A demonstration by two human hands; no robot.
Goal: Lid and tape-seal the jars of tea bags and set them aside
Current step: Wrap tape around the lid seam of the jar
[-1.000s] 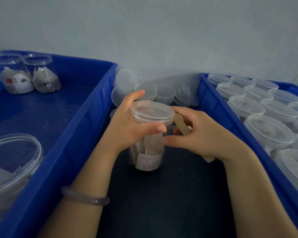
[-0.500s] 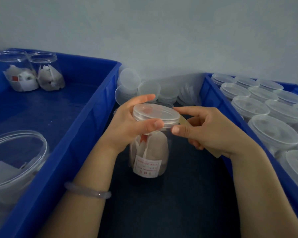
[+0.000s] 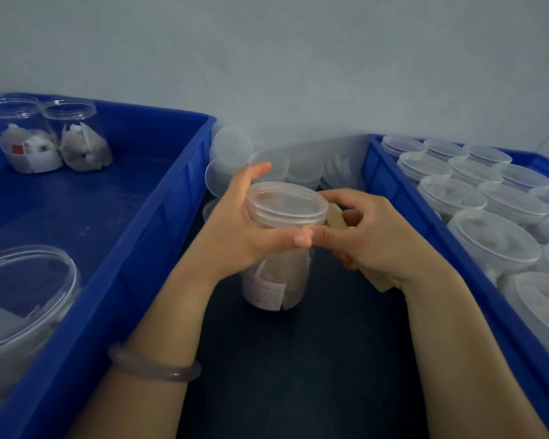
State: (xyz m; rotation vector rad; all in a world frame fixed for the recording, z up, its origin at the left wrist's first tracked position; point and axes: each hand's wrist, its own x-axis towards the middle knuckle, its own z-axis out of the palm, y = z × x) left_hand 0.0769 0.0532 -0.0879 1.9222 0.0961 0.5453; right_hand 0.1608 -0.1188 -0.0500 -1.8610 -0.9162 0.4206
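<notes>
Jar (image 3: 276,280) in left hand (image 3: 235,236): clear glossy plastic; lid (image 3: 286,201) frosted plastic. Tape (image 3: 335,217) in right hand (image 3: 374,242): matt beige. Crate (image 3: 159,198) left of left hand: smooth blue plastic.

**Bare wall, dark bench, cool soft light**

Looks onto a plain, pale grey-blue wall (image 3: 298,58) filling the upper half, unmarked from edge to edge. Below it, a dark matt tabletop (image 3: 298,375), flanked by a blue plastic crate (image 3: 146,248) on the left and a second blue crate (image 3: 406,204) on the right. Lit softly and evenly, with a cool bluish cast.
</notes>
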